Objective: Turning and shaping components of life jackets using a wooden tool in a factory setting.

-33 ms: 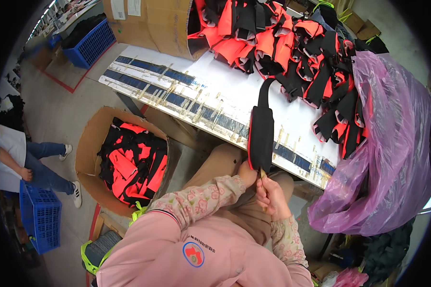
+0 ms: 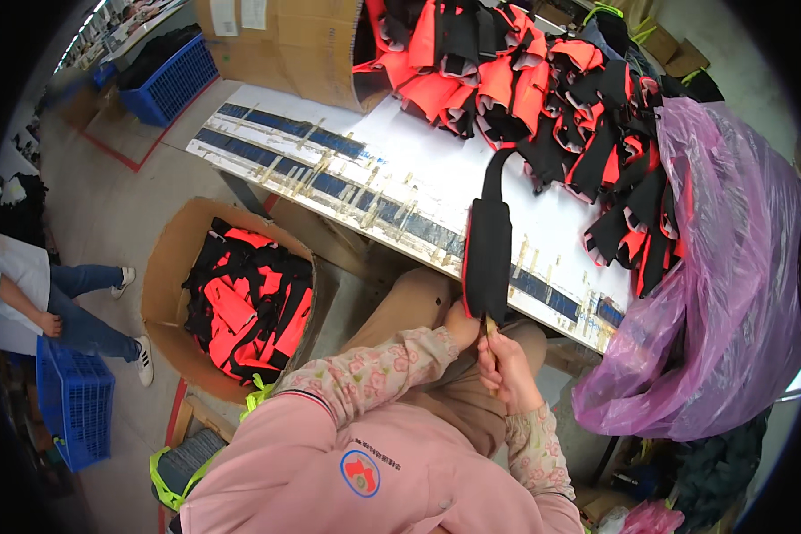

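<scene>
A black padded strap (image 2: 488, 254) with a coral-red edge lies across the front edge of the table. Its narrower webbing runs up toward the pile of similar pieces. My left hand (image 2: 461, 327) is closed on the strap's near end, with some fingers hidden beneath it. Close beside it, my right hand (image 2: 505, 363) is closed around a thin, yellowish tool (image 2: 491, 329), whose kind I cannot make out. The tool's tip meets the strap's lower end, over my lap.
Black and coral straps (image 2: 587, 116) are heaped at the back right, beside a purple plastic bag (image 2: 721, 267). A cardboard box (image 2: 285, 53) stands on the table (image 2: 400, 165). On the floor at left are a carton (image 2: 165, 294) of similar pieces, blue crates (image 2: 76, 400) and another person (image 2: 27, 294).
</scene>
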Available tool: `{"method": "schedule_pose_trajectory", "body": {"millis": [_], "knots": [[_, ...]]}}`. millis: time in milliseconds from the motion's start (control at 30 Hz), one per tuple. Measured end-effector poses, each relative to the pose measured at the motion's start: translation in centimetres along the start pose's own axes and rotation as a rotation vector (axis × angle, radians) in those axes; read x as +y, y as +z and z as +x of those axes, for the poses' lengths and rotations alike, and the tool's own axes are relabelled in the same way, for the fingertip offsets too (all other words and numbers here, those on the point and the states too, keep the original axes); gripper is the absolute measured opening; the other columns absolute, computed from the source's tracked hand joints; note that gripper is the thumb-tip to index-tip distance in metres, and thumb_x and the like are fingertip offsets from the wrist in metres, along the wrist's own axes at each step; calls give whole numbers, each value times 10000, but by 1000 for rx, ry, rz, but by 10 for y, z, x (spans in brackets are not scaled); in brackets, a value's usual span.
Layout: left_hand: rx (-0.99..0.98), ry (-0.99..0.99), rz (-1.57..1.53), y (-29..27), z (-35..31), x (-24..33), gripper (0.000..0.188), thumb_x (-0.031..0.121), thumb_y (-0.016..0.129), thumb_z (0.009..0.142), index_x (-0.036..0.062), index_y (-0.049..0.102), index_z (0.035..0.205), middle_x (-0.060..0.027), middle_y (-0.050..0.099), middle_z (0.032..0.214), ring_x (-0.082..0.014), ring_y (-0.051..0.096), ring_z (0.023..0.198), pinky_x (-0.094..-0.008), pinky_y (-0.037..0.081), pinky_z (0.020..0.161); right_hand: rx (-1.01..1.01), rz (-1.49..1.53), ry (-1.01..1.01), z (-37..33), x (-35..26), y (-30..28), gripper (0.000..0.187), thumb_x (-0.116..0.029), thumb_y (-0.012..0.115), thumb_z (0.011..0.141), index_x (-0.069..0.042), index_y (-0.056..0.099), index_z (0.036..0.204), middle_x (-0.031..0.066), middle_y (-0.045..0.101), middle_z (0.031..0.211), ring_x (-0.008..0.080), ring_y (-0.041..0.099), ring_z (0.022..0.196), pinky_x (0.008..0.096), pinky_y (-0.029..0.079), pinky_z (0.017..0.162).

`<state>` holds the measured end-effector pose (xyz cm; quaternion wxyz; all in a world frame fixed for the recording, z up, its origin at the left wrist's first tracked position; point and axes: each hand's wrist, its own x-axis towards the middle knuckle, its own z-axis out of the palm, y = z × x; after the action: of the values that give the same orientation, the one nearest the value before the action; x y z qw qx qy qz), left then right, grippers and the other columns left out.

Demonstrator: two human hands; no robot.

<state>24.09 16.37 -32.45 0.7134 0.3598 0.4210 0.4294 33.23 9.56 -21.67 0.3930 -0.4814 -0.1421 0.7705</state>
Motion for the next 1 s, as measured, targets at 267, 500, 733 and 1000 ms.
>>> {"method": "schedule_pose_trajectory", "body": {"millis": [267, 500, 733, 1000], "knots": [[136, -63, -208, 24, 22, -35, 66, 90, 558, 814, 33, 592, 809, -99, 597, 629, -202, 615, 547, -348, 509, 496, 202, -227, -30, -34, 34, 1, 262, -301, 417, 934, -88, 508, 812, -29, 363, 447, 48, 239, 293, 206, 179, 272], [123, -150, -119, 26, 9, 1, 213, 25, 596, 706, 13, 562, 916, -128, 601, 625, -218, 625, 557, -360, 507, 443, 278, -58, -142, -53, 65, 28, 246, -300, 398, 946, -128, 460, 781, -44, 341, 492, 52, 206, 317, 212, 170, 273], [178, -108, -89, 45, 14, -4, 205, 27, 545, 706, 46, 586, 905, -131, 621, 648, -262, 629, 547, -359, 505, 448, 365, -55, -21, -82, 41, 51, 242, -365, 474, 913, -148, 491, 806, -65, 331, 548, 70, 274, 418, 196, 235, 376], [196, -59, 410, 13, -12, 27, 61, 46, 605, 732, -3, 618, 765, -126, 584, 598, -176, 579, 556, -362, 460, 511, 290, 184, -196, 2, 31, 30, 234, -235, 392, 941, -100, 458, 762, -56, 343, 527, 44, 270, 380, 214, 227, 331]]}}
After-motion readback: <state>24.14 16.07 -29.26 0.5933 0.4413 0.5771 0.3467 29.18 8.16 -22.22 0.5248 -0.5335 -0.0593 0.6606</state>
